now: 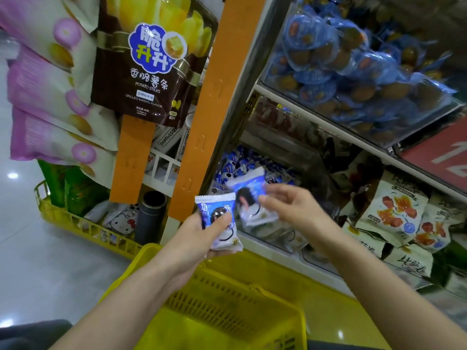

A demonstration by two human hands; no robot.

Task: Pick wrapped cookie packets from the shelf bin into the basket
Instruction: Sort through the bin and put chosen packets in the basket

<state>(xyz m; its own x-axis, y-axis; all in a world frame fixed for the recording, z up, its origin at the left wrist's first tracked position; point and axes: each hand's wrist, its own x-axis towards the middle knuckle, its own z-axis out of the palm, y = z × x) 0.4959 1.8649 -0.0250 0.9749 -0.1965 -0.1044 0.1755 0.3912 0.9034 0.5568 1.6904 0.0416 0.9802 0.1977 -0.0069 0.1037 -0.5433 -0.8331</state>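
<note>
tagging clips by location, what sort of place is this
Likely a snack shop: shelves of wrapped snacks, a hanging potato sticks bag, and a yellow shopping basket.

Cookie packets [219, 218] glossy plastic film; basket [227, 306] perforated yellow plastic, slight sheen; floor [22, 248] polished, reflective; hanging strips [209, 102] matt orange.

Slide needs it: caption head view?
Left hand holds one cookie packet, right hand a second packet, by the yellow basket.
</note>
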